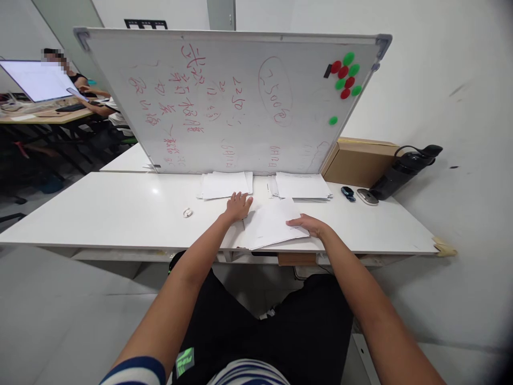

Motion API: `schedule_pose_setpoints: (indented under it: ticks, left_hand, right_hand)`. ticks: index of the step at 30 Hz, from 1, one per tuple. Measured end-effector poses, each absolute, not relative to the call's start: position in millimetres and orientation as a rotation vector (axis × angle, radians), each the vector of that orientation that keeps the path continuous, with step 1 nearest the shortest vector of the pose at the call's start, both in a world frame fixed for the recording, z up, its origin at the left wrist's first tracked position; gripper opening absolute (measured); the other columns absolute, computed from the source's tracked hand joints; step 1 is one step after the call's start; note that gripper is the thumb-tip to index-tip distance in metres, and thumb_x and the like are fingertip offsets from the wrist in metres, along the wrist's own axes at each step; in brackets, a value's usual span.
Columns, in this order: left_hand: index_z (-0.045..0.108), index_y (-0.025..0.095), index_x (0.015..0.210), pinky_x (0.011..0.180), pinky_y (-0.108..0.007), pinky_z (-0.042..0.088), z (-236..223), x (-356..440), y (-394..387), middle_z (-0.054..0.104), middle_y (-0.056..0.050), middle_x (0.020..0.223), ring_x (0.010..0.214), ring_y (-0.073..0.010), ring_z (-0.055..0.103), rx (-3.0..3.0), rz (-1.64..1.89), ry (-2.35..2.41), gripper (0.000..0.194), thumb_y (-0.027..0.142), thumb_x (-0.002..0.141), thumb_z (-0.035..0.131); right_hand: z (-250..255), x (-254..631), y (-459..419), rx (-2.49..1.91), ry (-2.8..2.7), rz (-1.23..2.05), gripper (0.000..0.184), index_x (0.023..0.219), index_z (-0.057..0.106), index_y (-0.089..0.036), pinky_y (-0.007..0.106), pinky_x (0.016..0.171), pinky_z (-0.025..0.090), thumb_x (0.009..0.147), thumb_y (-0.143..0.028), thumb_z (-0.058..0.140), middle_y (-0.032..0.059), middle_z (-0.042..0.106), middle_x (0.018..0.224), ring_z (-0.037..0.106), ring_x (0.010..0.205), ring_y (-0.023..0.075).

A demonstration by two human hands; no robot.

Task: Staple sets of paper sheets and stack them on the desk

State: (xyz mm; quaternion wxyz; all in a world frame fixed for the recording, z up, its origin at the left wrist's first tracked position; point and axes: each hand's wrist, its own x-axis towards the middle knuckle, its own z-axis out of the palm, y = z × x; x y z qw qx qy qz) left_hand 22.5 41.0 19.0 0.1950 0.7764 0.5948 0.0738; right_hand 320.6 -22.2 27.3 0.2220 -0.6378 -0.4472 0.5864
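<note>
Several loose sheets of paper [272, 222] lie at the front of the white desk, tilted slightly. My right hand [313, 224] grips their right edge, thumb on top and fingers underneath. Just left of these sheets is my left hand [238, 206], its fingers spread towards the near edge of a left paper stack [224, 184]; whether the fingertips touch that stack I cannot tell. A right paper stack [302, 185] rests behind the held sheets, against the foot of the whiteboard.
A whiteboard [240, 107] with red writing and magnets stands along the back. To the right are a cardboard box [358, 163], a black bottle [404, 174], a mouse [367, 197] and a small dark object [348, 193]. A white ring-shaped item [187, 213] lies left. Another person sits far left.
</note>
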Motion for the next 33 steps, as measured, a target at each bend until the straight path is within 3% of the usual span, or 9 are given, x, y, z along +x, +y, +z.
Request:
schedule_pose_setpoints:
  ticks: [4,8,12,33]
  left_hand:
    - [0.03,0.02,0.144,0.112,-0.054,0.009,14.1,20.9,46.2,0.027,-0.011,0.153,0.144,-0.0297,0.008,2.166,0.385,1.638,0.062,0.053,0.093,0.013]
    - [0.031,0.012,0.143,0.115,-0.046,0.008,12.4,20.7,47.0,0.028,-0.014,0.152,0.144,-0.0251,0.013,2.138,0.511,1.63,0.071,0.054,0.093,0.003]
    - [0.032,0.013,0.142,0.115,-0.045,0.008,13.1,20.2,45.2,0.03,-0.013,0.151,0.143,-0.0245,0.014,2.121,0.54,1.634,0.069,0.053,0.093,0.005]
    - [0.037,0.014,0.139,0.114,-0.046,0.011,11.7,20.8,41.6,0.034,-0.014,0.149,0.143,-0.0282,0.014,2.076,0.553,1.658,0.071,0.058,0.092,0.007]
  right_hand:
    - [27.8,320.5,-23.0,-1.717,-1.221,1.618,0.074,0.117,0.053,-0.019,0.04,0.098,0.044,0.054,-0.039,0.085,0.0129,0.062,0.122,0.053,0.119,0.0284]
    - [31.2,317.2,-23.5,-1.679,-1.205,1.691,0.061,0.109,0.056,-0.019,0.037,0.095,0.048,0.058,-0.038,0.083,0.0124,0.064,0.119,0.057,0.114,0.0264]
    - [32.3,315.1,-21.5,-1.69,-1.185,1.724,0.051,0.101,0.058,-0.017,0.033,0.094,0.049,0.061,-0.036,0.083,0.0128,0.062,0.122,0.06,0.111,0.0246]
    - [31.2,314.4,-22.2,-1.671,-1.128,1.783,0.066,0.11,0.057,-0.016,0.034,0.09,0.054,0.054,-0.034,0.087,0.0146,0.063,0.121,0.064,0.104,0.0258]
